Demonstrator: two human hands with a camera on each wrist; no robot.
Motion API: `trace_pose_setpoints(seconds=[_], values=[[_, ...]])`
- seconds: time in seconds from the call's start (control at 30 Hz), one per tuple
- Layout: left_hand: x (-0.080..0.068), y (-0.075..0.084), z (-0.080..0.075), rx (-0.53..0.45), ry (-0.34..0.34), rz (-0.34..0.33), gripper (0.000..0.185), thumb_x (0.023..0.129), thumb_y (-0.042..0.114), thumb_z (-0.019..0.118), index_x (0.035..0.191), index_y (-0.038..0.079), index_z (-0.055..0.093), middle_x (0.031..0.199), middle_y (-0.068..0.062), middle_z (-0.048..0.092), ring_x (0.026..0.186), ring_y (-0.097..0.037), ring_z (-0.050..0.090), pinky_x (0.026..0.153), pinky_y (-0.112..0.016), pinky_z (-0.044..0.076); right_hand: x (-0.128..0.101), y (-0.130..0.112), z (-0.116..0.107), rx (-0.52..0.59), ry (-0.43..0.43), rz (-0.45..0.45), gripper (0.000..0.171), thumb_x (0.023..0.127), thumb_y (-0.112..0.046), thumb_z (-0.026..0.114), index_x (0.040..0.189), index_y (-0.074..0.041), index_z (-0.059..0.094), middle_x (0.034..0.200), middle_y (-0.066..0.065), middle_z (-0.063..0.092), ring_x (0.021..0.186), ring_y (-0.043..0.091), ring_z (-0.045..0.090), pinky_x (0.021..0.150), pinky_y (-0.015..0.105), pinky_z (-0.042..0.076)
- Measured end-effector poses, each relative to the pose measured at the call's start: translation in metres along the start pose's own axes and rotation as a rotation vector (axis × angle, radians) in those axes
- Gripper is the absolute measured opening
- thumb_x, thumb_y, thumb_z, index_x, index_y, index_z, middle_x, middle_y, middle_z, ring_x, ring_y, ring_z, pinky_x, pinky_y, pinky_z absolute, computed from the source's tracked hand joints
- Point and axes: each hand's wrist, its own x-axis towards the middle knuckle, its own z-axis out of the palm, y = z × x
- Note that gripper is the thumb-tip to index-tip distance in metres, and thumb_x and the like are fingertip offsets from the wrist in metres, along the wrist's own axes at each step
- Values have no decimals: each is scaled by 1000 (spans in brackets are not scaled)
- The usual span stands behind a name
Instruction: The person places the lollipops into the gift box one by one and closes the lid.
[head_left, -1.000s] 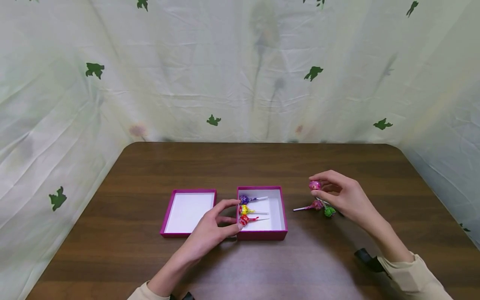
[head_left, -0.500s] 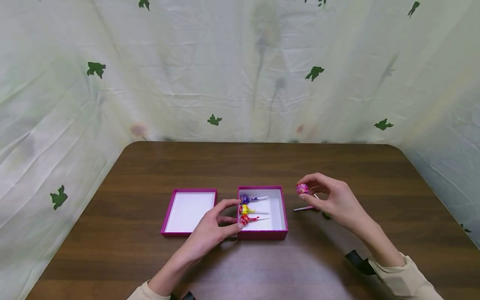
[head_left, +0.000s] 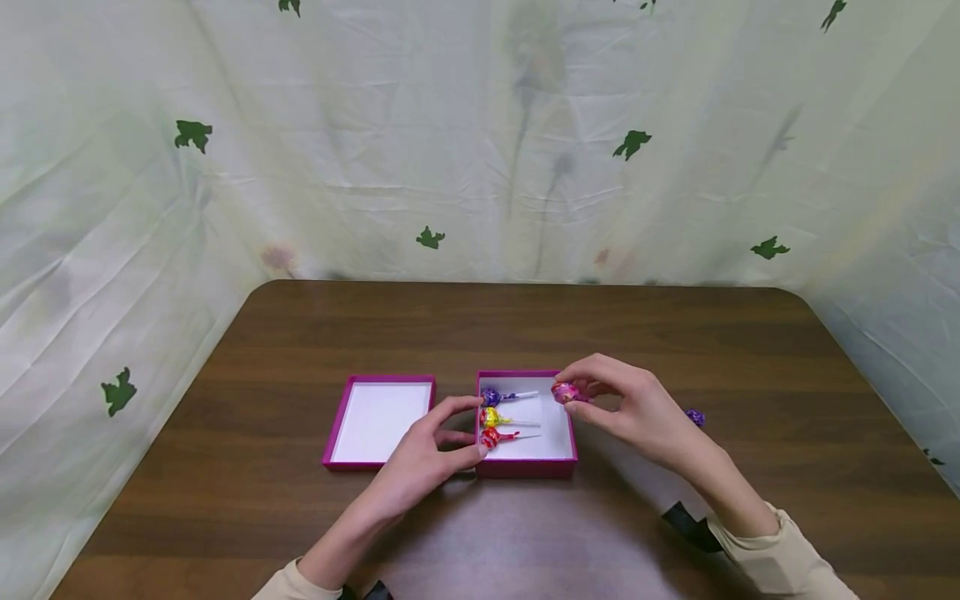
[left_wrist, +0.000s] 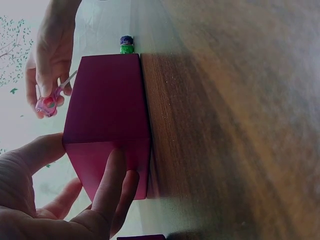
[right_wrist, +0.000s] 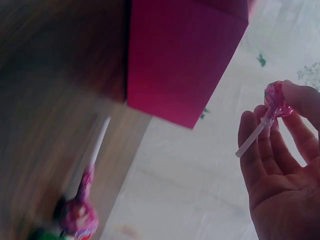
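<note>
An open magenta box (head_left: 564, 433) with a white inside stands mid-table and holds a purple lollipop (head_left: 491, 397), a yellow one (head_left: 489, 418) and a red one (head_left: 489, 438) along its left side. My left hand (head_left: 463, 435) grips the box's left wall; in the left wrist view its fingers (left_wrist: 116, 185) lie against the box (left_wrist: 107, 105). My right hand (head_left: 582, 400) pinches a pink lollipop (head_left: 565, 392) by its head just above the box's right rim. From the right wrist, that pink lollipop (right_wrist: 276, 99) sits at my fingertips with its white stick along the fingers.
A second shallow magenta tray (head_left: 339, 425) lies just left of the box. To its right on the brown table (head_left: 300, 333), a purple lollipop (head_left: 695, 417) shows behind my right hand, with another pink lollipop (right_wrist: 80, 216) and a green one (left_wrist: 126, 49). Cloth walls surround the table.
My right hand has carried the pink lollipop leftward from over the loose lollipops to the box's right rim. The left hand has stayed on the box.
</note>
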Motion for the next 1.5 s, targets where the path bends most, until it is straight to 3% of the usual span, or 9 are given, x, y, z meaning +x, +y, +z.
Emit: trace_pose_setpoints(seconds=[0.23, 0.47, 0.73, 1.07, 1.27, 1.5], values=[[0, 1, 0, -4, -3, 0, 54, 86, 13, 76, 135, 21, 57, 143, -4, 48, 106, -24, 64, 80, -35, 53, 5, -3, 15, 15, -64, 46, 33, 89, -15, 74, 118, -25, 63, 109, -15, 64, 93, 8, 64, 83, 33, 54], [0, 1, 0, -13, -11, 10, 53, 87, 14, 75, 135, 19, 56, 143, -8, 48, 107, -26, 64, 80, -36, 54, 11, -5, 31, 39, -164, 62, 27, 88, -14, 76, 112, -20, 66, 104, -13, 65, 93, 8, 64, 81, 35, 54], [0, 1, -1, -19, -19, 20, 53, 87, 12, 75, 136, 20, 56, 144, -7, 48, 107, -26, 64, 79, -36, 54, 23, -2, 42, 10, -297, 157, 24, 85, -13, 77, 105, -22, 68, 96, -15, 66, 90, 6, 63, 81, 32, 53], [0, -1, -1, -24, -22, 26, 53, 86, 13, 76, 136, 20, 56, 144, -6, 48, 107, -26, 64, 79, -36, 54, 40, 1, 48, -7, -483, 158, 24, 85, -15, 79, 107, -18, 71, 96, -13, 66, 88, 8, 62, 81, 28, 52], [1, -1, -1, -31, -17, 28, 56, 85, 13, 77, 136, 22, 56, 143, -3, 49, 106, -24, 64, 79, -36, 53, 48, 1, 55, -36, -601, 164, 18, 85, -9, 76, 101, -18, 72, 86, -14, 65, 82, 4, 61, 75, 24, 51], [1, -2, 0, -33, -22, 34, 55, 85, 15, 77, 135, 21, 56, 143, -2, 49, 106, -24, 64, 79, -37, 53, 51, 4, 66, -111, -624, 101, 21, 83, -7, 77, 96, -23, 72, 81, -16, 63, 79, -1, 59, 74, 22, 48]])
